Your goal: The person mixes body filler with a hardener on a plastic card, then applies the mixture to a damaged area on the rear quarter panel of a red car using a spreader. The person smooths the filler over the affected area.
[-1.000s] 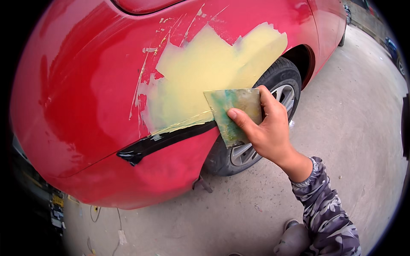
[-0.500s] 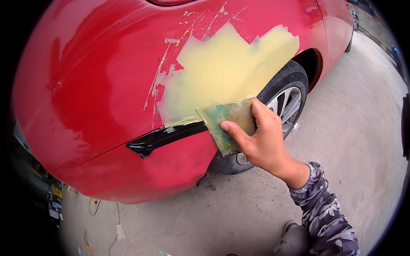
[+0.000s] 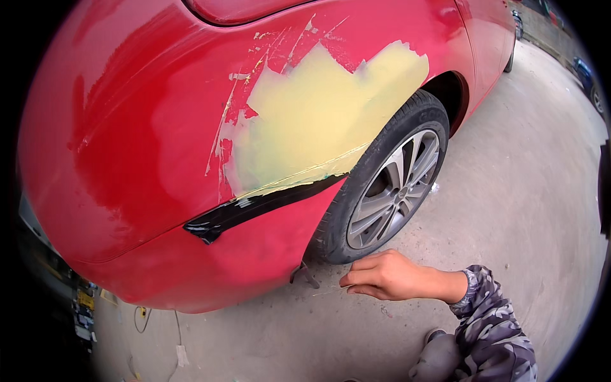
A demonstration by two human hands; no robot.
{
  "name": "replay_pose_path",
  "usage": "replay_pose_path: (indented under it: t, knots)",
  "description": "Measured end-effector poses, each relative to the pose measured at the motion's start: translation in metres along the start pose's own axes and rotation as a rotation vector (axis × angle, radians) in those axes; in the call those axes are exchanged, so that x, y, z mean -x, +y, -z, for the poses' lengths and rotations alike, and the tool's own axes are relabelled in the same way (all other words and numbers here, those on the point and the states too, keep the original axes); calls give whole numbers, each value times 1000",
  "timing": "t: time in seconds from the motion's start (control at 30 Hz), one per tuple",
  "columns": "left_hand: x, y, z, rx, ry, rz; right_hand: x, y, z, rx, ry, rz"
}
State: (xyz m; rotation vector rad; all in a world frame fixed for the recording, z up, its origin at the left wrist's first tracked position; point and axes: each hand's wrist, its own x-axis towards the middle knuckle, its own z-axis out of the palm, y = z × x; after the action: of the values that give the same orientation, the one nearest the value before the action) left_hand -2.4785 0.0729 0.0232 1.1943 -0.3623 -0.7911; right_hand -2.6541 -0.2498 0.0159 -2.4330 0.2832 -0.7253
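Observation:
My right hand [image 3: 387, 275] is below the car's wheel, clear of the bodywork, with fingers and thumb closed. Only a thin pale line shows at the fingertips, where the flat putty spreader is turned almost edge-on. Above and to the left, pale yellow filler putty [image 3: 312, 121] covers a wide jagged patch on the red car panel [image 3: 146, 140]. A strip of black tape [image 3: 261, 207] runs beneath the putty's lower edge, its loose end bunched at the left. My left hand is out of view.
The wheel [image 3: 398, 191] with its black tyre stands right of the patch. Grey concrete floor [image 3: 509, 191] spreads around the car. Cables [image 3: 178, 331] lie at the lower left, and my knee [image 3: 438, 358] shows at the bottom. A blue vehicle [image 3: 584, 79] stands far right.
My right hand has moved down and away from the panel with the spreader, which has turned from flat-on to nearly edge-on. The tape and the wheel are now uncovered.

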Motion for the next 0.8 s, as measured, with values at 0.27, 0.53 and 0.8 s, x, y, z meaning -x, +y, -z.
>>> replay_pose_path:
  t: [0.27, 0.53, 0.8]
  knots:
    - [-4, -9, -14, -20, 19, 10, 141, 49, -31, -811, -1055, -213]
    - [-13, -23, -5, 56, 89, 43, -8, 44, 73, -1531, 443, 77]
    - [-7, -9, -44, 47, 267, 26, -63, 7, 46, -1688, 1021, 305]
